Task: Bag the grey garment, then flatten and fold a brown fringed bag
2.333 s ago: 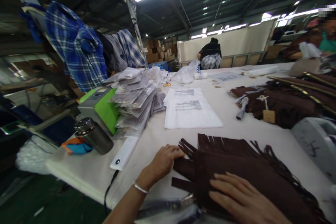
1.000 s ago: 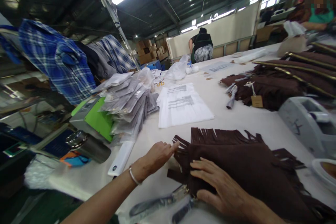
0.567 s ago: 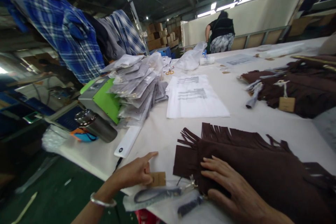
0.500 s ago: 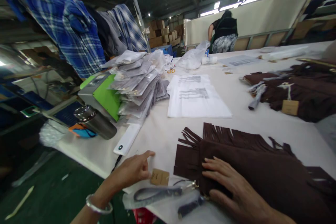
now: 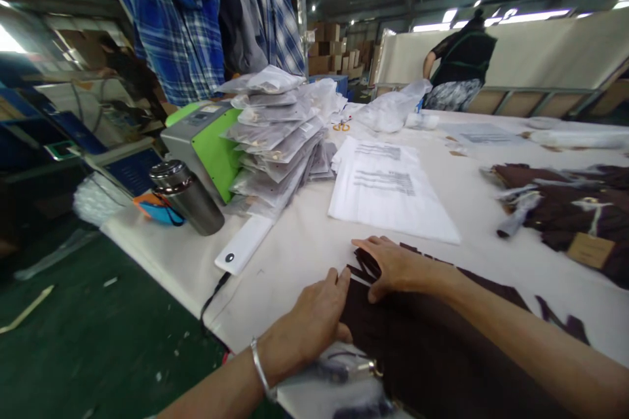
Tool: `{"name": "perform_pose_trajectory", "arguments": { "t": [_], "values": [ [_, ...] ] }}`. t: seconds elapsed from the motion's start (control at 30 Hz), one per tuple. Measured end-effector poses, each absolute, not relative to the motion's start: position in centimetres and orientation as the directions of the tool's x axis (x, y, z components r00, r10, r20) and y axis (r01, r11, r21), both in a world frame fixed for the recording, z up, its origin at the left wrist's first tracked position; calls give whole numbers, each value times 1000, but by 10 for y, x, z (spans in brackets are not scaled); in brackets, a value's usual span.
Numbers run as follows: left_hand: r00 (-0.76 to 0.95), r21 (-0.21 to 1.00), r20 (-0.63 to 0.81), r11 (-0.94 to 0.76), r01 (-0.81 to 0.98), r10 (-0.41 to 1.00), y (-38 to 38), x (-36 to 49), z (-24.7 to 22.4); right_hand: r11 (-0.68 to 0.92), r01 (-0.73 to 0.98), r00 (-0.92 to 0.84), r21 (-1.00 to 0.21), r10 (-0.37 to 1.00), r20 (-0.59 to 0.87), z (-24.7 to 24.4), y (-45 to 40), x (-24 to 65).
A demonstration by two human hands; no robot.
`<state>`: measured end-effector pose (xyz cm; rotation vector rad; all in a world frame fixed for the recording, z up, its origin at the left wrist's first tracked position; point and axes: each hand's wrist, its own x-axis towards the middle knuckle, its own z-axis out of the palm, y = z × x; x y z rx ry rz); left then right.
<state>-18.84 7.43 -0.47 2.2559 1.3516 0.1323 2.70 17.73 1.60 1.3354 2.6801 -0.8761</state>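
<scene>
the right hand [image 5: 393, 268] arches over the near end of the brown piece [image 5: 432, 353], thumb and fingertips set apart with fringe strips [image 5: 366, 265] between them; whether it pinches them cannot be told. the left hand [image 5: 319, 311] touches the end edge just beside it, fingers together and thumb spread wide from them. a silver bracelet [image 5: 261, 366] rings the left wrist.

the piece lies flat on the table [image 5: 299, 229], in front of the person and partly under the right forearm. near its lower edge are a metal clasp [image 5: 376, 368] and a dark strap [image 5: 334, 370] in clear wrap.

beyond the hands lies a stack of white printed bags [image 5: 388, 190]. to its left rises a leaning pile of clear packets [image 5: 280, 137], with a white bar [image 5: 246, 245] on the near side and a green-sided machine [image 5: 211, 150] behind. a steel flask [image 5: 189, 200] tilts near an orange and blue pouch [image 5: 160, 208].

on the right are more brown goods [image 5: 565, 209] with a card tag [image 5: 590, 249]. farther back are yellow-handled scissors [image 5: 341, 126], a crumpled plastic bag [image 5: 393, 108] and a bending person [image 5: 459, 72]. plaid shirts [image 5: 181, 19] hang upper left.
</scene>
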Motion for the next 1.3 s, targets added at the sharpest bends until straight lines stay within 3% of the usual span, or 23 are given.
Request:
{"name": "perform_pose_trajectory", "arguments": {
  "t": [0.2,0.33,0.5,0.7,0.83,0.9,1.0,1.07,1.13,1.2,1.3],
  "values": [
    [492,664,-163,-274,696,855,78,-180,-5,579,669,-735,-465,609,-299,16,161,13],
    [440,808,-215,-94,582,872,85,-172,-14,576,640,-754,-509,597,-273,1,158,19],
    [441,826,-358,58,561,823,100,-163,-10,602,613,-764,-512,616,-192,-1,155,26],
    [513,873,-294,7,488,806,78,-106,34,594,560,-724,-578,690,8,35,119,92],
    [759,927,-239,-90,363,606,43,-73,50,526,628,-602,-573,795,70,18,82,145],
    [790,935,-233,-94,343,567,40,-79,45,498,660,-538,-563,836,108,-1,69,160],
    [532,818,-54,-268,509,845,55,-109,23,490,661,-487,-569,857,172,-24,60,171],
    [421,556,78,-390,733,904,68,-129,4,489,637,-473,-596,858,198,-31,59,173],
    [440,359,-4,-409,839,898,73,-137,-11,473,616,-455,-630,867,206,-29,58,170],
    [470,318,-114,-416,852,875,70,-132,-22,464,602,-440,-649,872,215,-21,54,164],
    [511,404,-145,-421,812,847,55,-111,-31,504,592,-466,-629,851,243,-7,41,149]
  ]
}}
